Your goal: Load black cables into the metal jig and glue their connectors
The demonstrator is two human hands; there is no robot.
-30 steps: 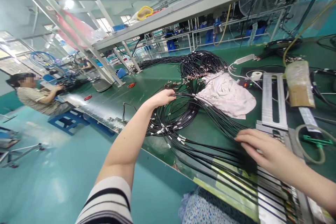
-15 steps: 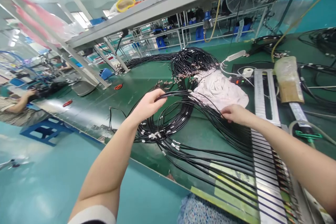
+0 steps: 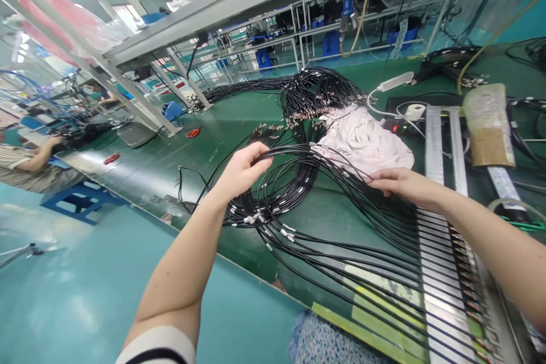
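Thin black cables (image 3: pixel 298 182) with white labels lie looped on the green table. My left hand (image 3: pixel 247 166) is closed around a bunch of them, lifted a little above the coil. Fingers pinched together, my right hand (image 3: pixel 392 182) holds a single black cable at the right side of the bunch. From the coil, several cables run right, spaced side by side across a slotted metal fixture (image 3: pixel 439 273), with their stripped, coppery ends beyond it. A crumpled pale cloth (image 3: pixel 362 139) lies just behind my right hand.
A large heap of black cables (image 3: pixel 319 91) lies at the back. A tape-wrapped tool (image 3: pixel 490 125) and a control box (image 3: pixel 401 125) with lit indicators stand at the right. Overhead runs a metal shelf (image 3: pixel 264 11). At far left a co-worker (image 3: pixel 29 159) sits by the table.
My right hand has shifted slightly right along the bunch, its fingers now straighter. My left hand keeps its grip. The whole view has shifted slightly.
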